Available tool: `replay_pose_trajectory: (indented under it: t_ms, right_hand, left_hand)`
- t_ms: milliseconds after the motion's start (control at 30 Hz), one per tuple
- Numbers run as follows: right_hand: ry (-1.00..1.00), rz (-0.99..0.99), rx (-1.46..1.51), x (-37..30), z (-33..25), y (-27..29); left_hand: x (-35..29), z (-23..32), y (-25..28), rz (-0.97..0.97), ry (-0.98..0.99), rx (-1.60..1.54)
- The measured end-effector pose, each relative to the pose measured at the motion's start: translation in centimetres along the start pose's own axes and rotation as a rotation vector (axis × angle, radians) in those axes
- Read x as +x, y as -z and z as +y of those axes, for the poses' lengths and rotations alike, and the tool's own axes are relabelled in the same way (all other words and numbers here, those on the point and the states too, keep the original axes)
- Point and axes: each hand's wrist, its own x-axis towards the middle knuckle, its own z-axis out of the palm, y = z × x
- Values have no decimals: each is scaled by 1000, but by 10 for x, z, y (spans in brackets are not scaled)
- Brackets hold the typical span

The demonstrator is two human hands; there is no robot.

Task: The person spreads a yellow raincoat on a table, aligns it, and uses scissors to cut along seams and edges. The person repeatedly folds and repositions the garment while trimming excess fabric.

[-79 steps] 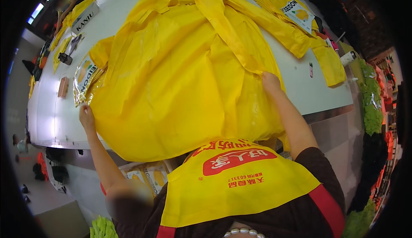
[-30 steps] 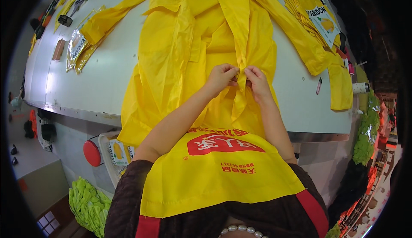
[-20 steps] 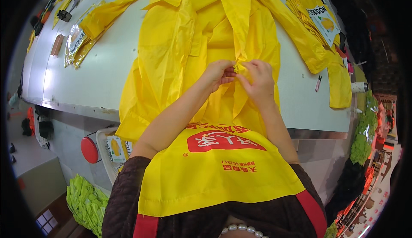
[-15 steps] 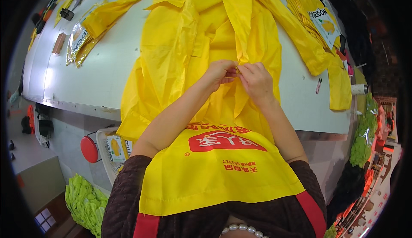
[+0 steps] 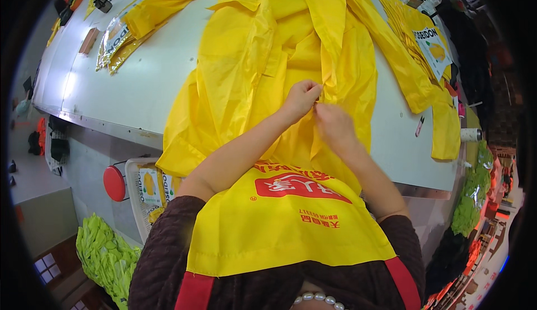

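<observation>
In the head view, the left grip [image 5: 302,100] pinches the front edge of the yellow coat [image 5: 232,69]; the right grip [image 5: 334,125] curls just beside it, too blurred to tell whether it holds cloth. The coat lies beneath and beyond both, on the worktop [image 5: 142,86].

The left forearm [image 5: 246,145] points toward half past one, the left hand [image 5: 302,97] curled in a pinch; the right forearm [image 5: 373,178] points toward eleven o'clock; the right hand [image 5: 334,126], blurred, curls just beside the left, toward its five o'clock.
</observation>
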Motion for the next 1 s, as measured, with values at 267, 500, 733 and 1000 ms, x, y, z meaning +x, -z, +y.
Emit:
replay_pose_trajectory:
  t_ms: [267, 500, 733, 1000]
  right_hand:
    - [-626, 360, 1918, -6, 6, -62]
    - [-539, 386, 1552, 7, 33, -23]
    - [-723, 15, 1874, 11, 45, -32]
    - [-352, -10, 2418, 22, 41, -20]
  left_hand:
    - [-5, 17, 1, -15, -115, 200]
    - [-10, 25, -3, -20, -196, 427]
    - [-10, 22, 3, -36, -113, 451]
    - [1, 11, 57, 439, -574, 1187]
